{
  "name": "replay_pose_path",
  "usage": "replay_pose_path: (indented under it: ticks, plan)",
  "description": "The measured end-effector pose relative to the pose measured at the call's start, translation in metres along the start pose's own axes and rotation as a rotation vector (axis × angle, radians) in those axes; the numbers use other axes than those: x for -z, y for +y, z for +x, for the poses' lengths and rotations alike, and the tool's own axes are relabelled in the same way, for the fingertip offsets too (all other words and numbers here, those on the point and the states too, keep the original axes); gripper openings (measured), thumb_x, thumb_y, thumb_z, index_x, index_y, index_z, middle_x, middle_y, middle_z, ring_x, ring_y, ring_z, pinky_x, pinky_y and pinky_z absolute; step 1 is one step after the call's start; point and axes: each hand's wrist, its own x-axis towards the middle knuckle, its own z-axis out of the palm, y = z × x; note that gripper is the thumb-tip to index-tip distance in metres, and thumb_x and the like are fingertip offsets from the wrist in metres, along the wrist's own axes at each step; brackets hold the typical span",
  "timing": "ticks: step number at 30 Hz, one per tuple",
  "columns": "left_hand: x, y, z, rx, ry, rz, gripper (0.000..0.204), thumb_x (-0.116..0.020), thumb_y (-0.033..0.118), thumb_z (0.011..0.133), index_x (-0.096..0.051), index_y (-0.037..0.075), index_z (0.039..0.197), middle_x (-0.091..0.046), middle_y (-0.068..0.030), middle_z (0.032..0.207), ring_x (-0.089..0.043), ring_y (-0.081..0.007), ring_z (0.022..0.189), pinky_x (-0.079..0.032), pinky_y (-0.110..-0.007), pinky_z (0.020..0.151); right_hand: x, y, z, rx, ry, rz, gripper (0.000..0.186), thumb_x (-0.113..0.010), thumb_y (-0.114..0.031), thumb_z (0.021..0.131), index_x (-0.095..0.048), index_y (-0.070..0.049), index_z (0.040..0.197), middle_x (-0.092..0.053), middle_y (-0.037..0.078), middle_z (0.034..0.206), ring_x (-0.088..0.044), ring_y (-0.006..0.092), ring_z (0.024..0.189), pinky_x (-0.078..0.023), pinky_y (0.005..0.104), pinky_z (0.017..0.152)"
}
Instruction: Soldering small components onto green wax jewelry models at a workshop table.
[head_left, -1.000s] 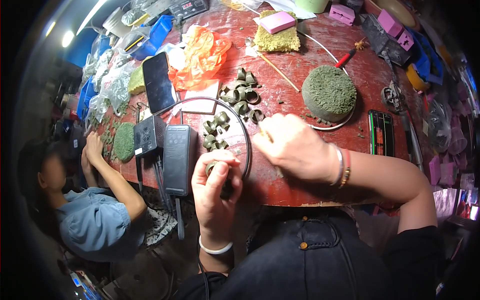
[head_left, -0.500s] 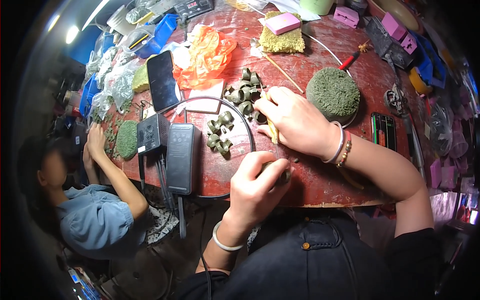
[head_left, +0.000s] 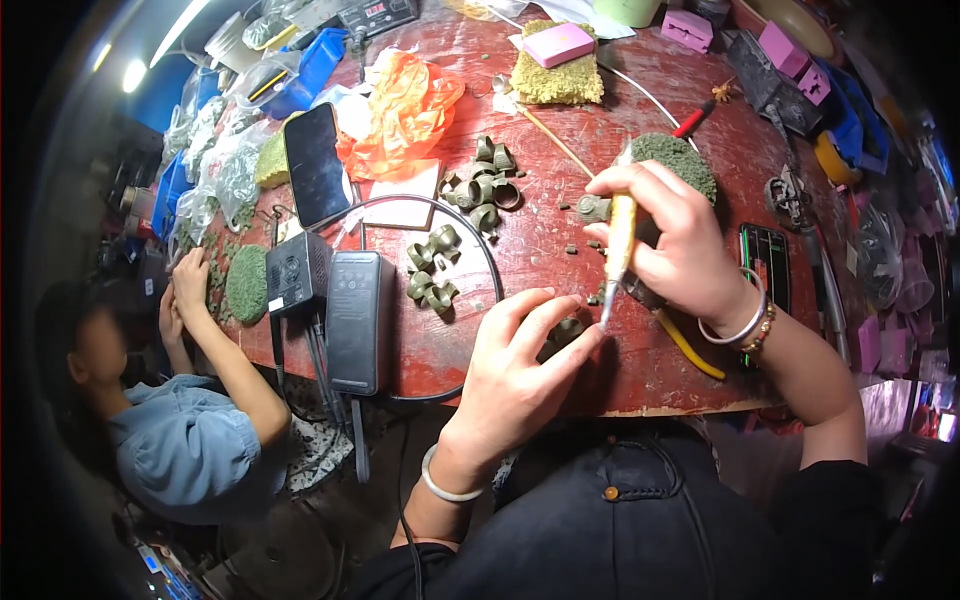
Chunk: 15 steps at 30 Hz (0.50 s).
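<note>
My right hand (head_left: 672, 225) grips a slim yellow-handled tool (head_left: 621, 225) with pointed metal ends, one end angled down toward my left hand. Beside its fingers is a grey-green ring (head_left: 593, 208); whether they touch it I cannot tell. Close to the table's front edge, my left hand (head_left: 525, 365) has its fingers apart. A dark green ring (head_left: 566, 330) shows just beyond them, partly covered. Several more dark green rings (head_left: 485, 190) lie in a cluster ahead and to the left, with others (head_left: 435, 290) nearer me. Small green bits (head_left: 572, 250) are scattered between my hands.
Behind my right hand sits a round green foam pad (head_left: 690, 160). Yellow-handled pliers (head_left: 690, 345) and a lit phone (head_left: 765, 265) lie to the right. A black power adapter (head_left: 357, 320) and looping cable stand left. Another person's hands (head_left: 190, 285) work at the far left.
My right hand has moved right with the tool, away from the ring cluster. My left hand has loosened from a closed grip, and its fingers have spread near the dark ring.
</note>
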Motion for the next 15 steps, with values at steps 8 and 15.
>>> replay_pose_path:
  ticks: [8, 15]
  plan:
    - [0.010, -0.009, 0.002, 0.088, 0.183, -0.145, 0.040, -0.078, 0.005, 0.072, -0.066, 0.002, 0.109, -0.063, -0.0154, 0.111, -0.059, -0.0368, 0.110, -0.047, -0.048, 0.096, 0.010, -0.028, -0.020, -0.163, -0.005, 0.342, 0.031, -0.077, -0.001, 0.077, -0.063, -0.001, 0.105, -0.064, 0.012, 0.098, -0.065, 0.0206, 0.088, -0.052, 0.0306, 0.074]
    - [0.018, 0.011, 0.002, 0.441, 0.334, -1.053, 0.062, -0.072, -0.003, 0.082, -0.043, -0.006, 0.137, -0.046, -0.0194, 0.141, -0.052, -0.0263, 0.125, -0.043, -0.039, 0.104, 0.011, -0.051, -0.021, 0.045, -0.099, 0.163, 0.034, -0.077, -0.005, 0.075, -0.063, -0.005, 0.107, -0.060, 0.011, 0.087, -0.062, 0.0258, 0.077, -0.049, 0.0346, 0.066]
